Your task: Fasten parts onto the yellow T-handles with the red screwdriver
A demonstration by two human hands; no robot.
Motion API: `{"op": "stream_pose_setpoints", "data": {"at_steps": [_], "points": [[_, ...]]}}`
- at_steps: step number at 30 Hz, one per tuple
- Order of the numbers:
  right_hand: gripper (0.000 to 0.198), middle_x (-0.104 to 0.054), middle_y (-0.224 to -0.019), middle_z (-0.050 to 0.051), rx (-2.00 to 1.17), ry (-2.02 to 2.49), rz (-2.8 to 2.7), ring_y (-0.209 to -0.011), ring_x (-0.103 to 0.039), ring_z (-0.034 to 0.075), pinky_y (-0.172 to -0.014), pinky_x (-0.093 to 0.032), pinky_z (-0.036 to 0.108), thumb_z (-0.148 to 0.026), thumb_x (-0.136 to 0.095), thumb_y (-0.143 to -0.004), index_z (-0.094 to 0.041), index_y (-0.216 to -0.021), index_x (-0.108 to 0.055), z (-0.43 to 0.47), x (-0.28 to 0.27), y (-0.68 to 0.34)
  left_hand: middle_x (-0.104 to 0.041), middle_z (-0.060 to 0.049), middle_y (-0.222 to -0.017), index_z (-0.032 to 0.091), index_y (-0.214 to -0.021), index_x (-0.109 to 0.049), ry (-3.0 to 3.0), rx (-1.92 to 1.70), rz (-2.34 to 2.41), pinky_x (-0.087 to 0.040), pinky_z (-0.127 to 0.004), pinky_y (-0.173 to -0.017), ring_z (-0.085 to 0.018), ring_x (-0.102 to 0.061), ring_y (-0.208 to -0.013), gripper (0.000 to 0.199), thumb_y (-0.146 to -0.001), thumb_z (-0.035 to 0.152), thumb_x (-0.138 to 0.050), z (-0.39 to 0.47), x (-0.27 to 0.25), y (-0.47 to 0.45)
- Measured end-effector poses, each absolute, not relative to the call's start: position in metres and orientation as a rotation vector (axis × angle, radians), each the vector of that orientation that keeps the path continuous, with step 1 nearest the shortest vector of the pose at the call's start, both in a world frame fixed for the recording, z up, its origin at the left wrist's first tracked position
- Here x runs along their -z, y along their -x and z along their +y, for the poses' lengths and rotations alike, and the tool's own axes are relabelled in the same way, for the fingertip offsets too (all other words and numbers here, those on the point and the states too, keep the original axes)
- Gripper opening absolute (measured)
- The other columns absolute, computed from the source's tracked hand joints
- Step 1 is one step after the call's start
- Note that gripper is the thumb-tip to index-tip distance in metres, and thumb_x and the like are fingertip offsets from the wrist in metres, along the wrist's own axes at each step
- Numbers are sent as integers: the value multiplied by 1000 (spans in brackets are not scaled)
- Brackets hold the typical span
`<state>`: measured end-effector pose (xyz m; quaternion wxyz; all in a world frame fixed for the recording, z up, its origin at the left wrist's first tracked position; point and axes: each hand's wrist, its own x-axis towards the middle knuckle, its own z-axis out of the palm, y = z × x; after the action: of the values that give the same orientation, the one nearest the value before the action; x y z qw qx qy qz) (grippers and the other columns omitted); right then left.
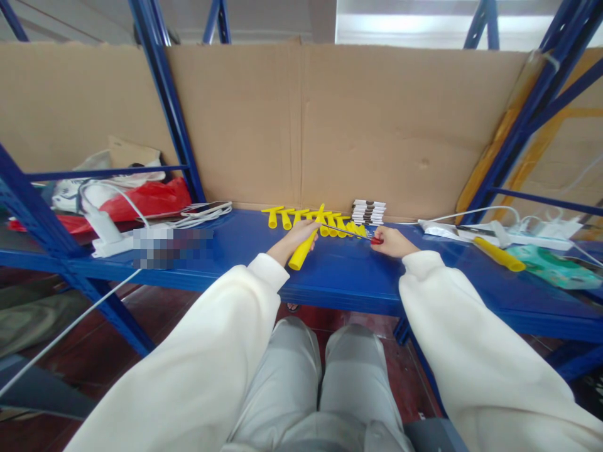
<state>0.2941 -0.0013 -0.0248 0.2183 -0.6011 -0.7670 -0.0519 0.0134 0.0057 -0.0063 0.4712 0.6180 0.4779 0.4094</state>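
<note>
My left hand (298, 235) is closed around a yellow T-shaped plastic piece (301, 254), whose thick round end points down toward me. My right hand (392, 242) grips the red handle of a screwdriver (376, 240). Its thin metal shaft runs leftward to the crosspiece end of the yellow piece, near my left fingers; whether the tip touches is too small to tell. Just behind my hands, several similar yellow T-shaped pieces (272, 219) stand in a row on the blue shelf. Smaller yellow parts (357, 230) lie by the row's right end.
A stack of white packets with dark bands (369, 212) sits against the cardboard wall (377, 125). On the left are a white power strip (125, 242), cables and a red bag (151, 204). A yellow tube (499, 254) and green packet (556, 267) lie right. Blue posts flank the shelf.
</note>
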Motion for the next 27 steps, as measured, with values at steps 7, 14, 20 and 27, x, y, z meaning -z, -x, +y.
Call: {"op": "stream_pose_setpoints", "data": {"at_steps": [7, 14, 20, 27], "points": [[2, -75, -81, 3, 160, 1731, -2107, -79, -68, 22, -72, -48, 29, -24, -65, -74, -24, -76, -64, -3, 23, -293, -49, 8, -51, 20, -95, -53, -1527, -1001, 1158, -35, -19, -37, -8, -44, -33, 7, -100, 20, -48, 10, 9, -12], [14, -68, -71, 2, 142, 1707, -2138, -71, -63, 19, -66, -44, 27, -22, -65, -69, -24, -67, -52, -4, 22, -293, -50, 8, -52, 20, -94, -52, -1528, -1011, 1144, -34, -18, -36, -8, -43, -32, 7, -100, 21, -48, 9, 10, -12], [9, -69, -70, 2, 97, 1660, -2146, -73, -64, 19, -68, -46, 27, -22, -64, -72, -24, -70, -56, -3, 24, -293, -50, 8, -52, 21, -92, -52, -1530, -996, 1176, -35, -19, -38, -8, -44, -33, 9, -100, 21, -49, 10, 9, -12], [12, -69, -70, 2, 151, 1734, -2122, -69, -63, 19, -64, -45, 27, -24, -66, -71, -24, -68, -55, -4, 22, -293, -50, 7, -53, 21, -89, -52, -1524, -996, 1161, -36, -19, -37, -9, -45, -33, 11, -99, 21, -49, 10, 10, -11]]}}
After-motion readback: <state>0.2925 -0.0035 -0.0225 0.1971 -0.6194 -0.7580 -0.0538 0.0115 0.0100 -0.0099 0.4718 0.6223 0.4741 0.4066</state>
